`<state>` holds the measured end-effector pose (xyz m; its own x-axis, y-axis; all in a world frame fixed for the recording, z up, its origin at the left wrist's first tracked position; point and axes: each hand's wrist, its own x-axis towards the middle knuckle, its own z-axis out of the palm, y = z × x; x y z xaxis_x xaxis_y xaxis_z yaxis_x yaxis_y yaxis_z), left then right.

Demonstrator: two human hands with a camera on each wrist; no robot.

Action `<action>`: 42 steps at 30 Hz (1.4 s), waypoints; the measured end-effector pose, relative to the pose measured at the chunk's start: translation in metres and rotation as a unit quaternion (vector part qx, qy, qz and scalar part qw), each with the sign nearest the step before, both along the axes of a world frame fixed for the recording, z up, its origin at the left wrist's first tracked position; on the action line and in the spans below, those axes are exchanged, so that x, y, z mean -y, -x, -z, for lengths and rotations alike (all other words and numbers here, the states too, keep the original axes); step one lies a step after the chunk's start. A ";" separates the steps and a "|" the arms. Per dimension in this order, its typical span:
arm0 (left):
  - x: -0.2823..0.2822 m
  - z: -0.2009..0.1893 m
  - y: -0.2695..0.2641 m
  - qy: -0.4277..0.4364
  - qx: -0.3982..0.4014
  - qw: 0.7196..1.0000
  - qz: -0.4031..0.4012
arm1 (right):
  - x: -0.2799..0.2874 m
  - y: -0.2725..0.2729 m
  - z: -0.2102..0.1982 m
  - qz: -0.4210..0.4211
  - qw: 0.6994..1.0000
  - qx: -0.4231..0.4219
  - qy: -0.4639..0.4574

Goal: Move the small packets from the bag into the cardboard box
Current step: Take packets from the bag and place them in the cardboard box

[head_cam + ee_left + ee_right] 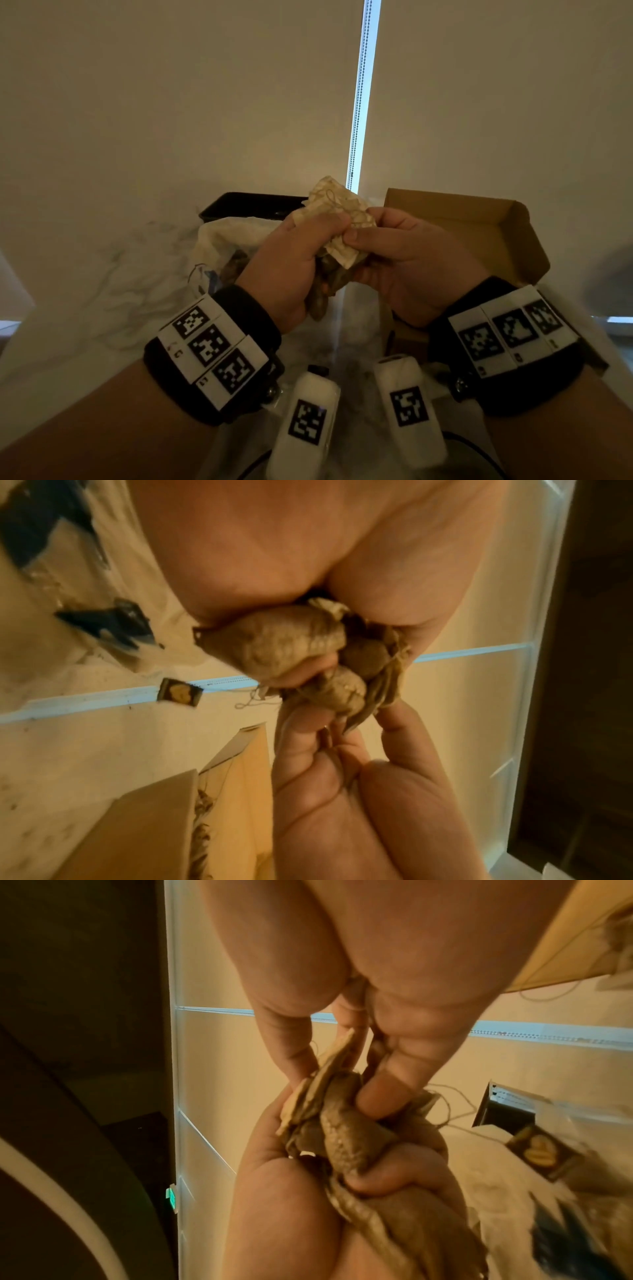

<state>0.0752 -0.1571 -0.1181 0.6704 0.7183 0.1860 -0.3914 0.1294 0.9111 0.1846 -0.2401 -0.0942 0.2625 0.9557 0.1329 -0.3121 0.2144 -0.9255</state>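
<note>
Together, both hands hold one bundle above the worktop [102, 274].
Left hand [291, 263]: fingers curled round a clutch of small packets [337, 219], brown pouches with strings.
Right hand [404, 260]: thumb and fingers pinch the packets' flat tops.
Bag [219, 240]: lies left, behind the left hand.
Cardboard box [479, 226]: open, right of the hands.
Black tray [253, 205]: behind the bag.

Dim, warm cast; bright window slit [363, 96]; wrist views blurred, edge-warped.
</note>
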 end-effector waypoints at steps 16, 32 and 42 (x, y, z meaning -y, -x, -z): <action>0.004 0.006 0.010 -0.032 -0.103 0.994 -0.035 | 0.001 0.001 0.007 0.096 0.976 0.193 0.042; 0.006 0.000 0.015 0.031 -0.082 0.996 0.005 | 0.009 0.000 0.000 0.124 0.973 0.186 -0.055; 0.002 0.003 0.015 0.036 -0.027 0.999 -0.019 | 0.002 0.002 0.010 0.115 0.965 0.235 -0.012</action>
